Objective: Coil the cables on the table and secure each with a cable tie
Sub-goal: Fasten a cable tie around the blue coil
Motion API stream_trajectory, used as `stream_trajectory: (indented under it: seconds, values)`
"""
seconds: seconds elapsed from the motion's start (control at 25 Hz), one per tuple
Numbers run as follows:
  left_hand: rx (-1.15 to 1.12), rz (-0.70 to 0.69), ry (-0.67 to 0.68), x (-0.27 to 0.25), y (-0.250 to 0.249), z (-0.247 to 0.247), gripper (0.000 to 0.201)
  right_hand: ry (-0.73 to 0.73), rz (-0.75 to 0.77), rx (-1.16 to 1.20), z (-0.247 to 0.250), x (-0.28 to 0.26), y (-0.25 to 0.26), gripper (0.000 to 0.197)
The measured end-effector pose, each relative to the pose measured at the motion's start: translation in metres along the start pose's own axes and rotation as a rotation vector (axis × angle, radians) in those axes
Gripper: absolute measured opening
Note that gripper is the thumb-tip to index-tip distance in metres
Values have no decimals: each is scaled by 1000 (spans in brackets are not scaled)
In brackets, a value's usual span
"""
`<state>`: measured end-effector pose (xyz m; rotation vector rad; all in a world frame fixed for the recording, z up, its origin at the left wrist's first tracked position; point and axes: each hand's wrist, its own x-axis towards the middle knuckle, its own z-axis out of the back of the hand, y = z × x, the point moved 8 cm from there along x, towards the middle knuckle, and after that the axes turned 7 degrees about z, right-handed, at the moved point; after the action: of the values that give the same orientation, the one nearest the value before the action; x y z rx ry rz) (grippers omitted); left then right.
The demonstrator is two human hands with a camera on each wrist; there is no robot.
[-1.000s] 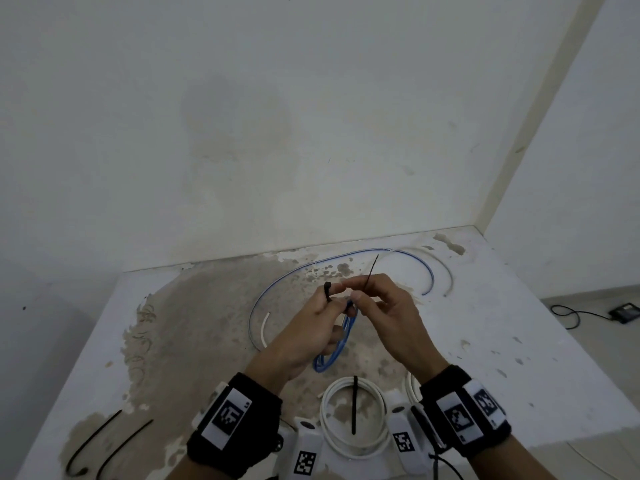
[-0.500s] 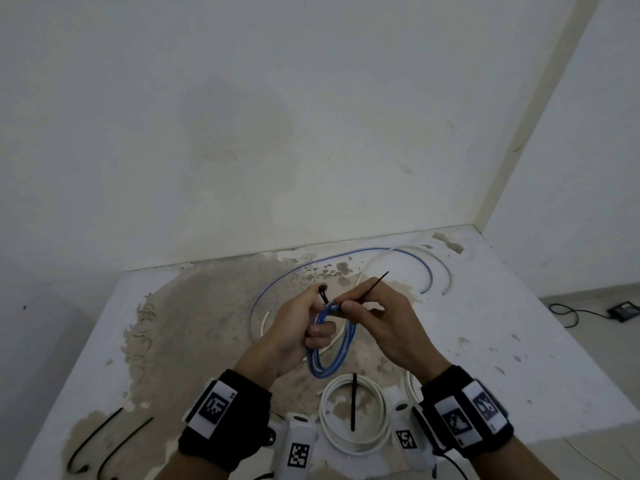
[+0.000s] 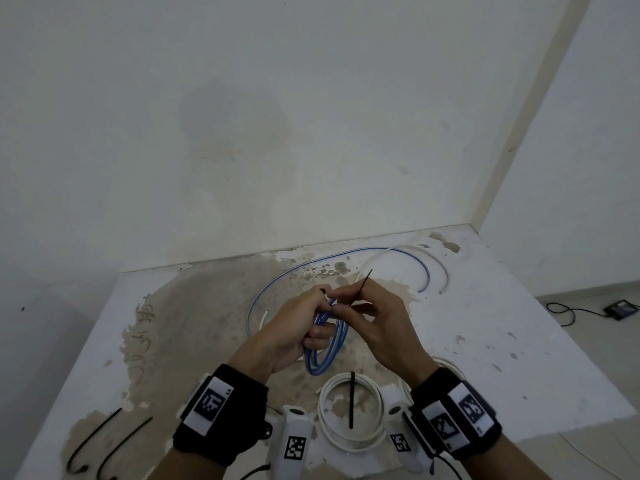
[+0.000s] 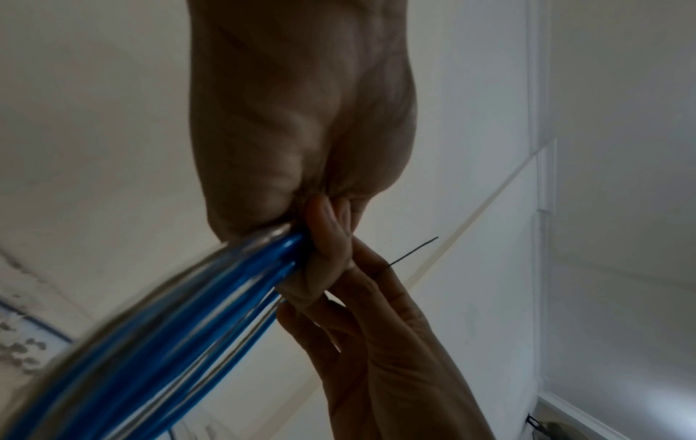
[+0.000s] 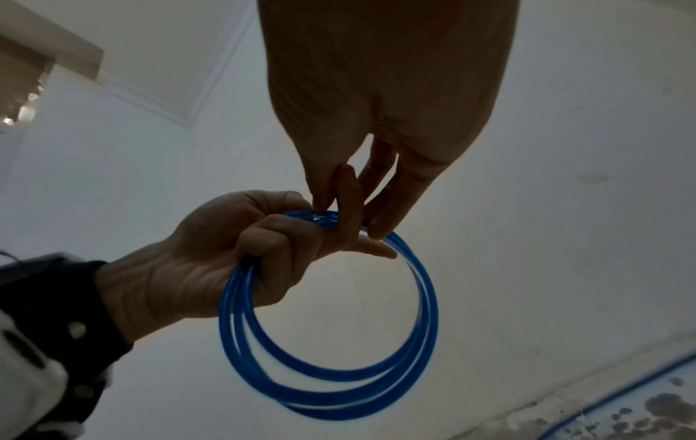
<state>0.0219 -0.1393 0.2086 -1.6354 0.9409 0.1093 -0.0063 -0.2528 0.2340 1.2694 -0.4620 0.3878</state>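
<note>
Blue coil held for tying, two cables left loose

One coiled white cable (image 3: 351, 410) is already laid on the stained white counter (image 3: 519, 341), a black cable tie (image 3: 352, 400) lying across it; whether that tie is fastened cannot be told. A coil of glossy blue cable (image 3: 327, 341) is gripped above the counter by the left hand (image 3: 294, 327), fingers curled round its strands. A thin black cable tie (image 3: 362, 287) is pinched at the top of that coil by the right hand (image 3: 377, 320), the tail pointing up and away; judging by this, tying is under way but not closed. A long blue cable (image 3: 346, 254) and a long white cable (image 3: 433, 258) are left uncoiled near the back wall. Two spare black ties (image 3: 104, 441) lie at the near left corner. Nothing is seen blocking the work.
</note>
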Motion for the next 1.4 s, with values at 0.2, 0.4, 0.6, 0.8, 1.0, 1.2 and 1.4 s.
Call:
stream_trajectory:
  seconds: [0.2,0.4,0.6,0.8,1.0,1.2,1.4]
  values:
    - [80,3,46,-4,-1,-2,46,112,-3,-133,-2,-3,-1,30]
    - [147,9,15,-2,3,1,50,288,-190,41,-16,-10,-17,40]
    - [40,-2,-61,-3,3,6,52,108,-339,164,-6,-10,-18,40]
    - [-245,-111,-36,-8,-18,13,45,-133,-843,-54,26,-59,-76,51]
    - [-339,-119,83,-15,-24,4,41,76,-1277,586,-34,-114,-98,54]
    - [-370,-100,98,-16,-19,7,52,-118,-1097,664,-29,-85,-100,26]
    - [-166,18,23,-13,1,11,40,-230,-730,548,-3,-36,-72,37]
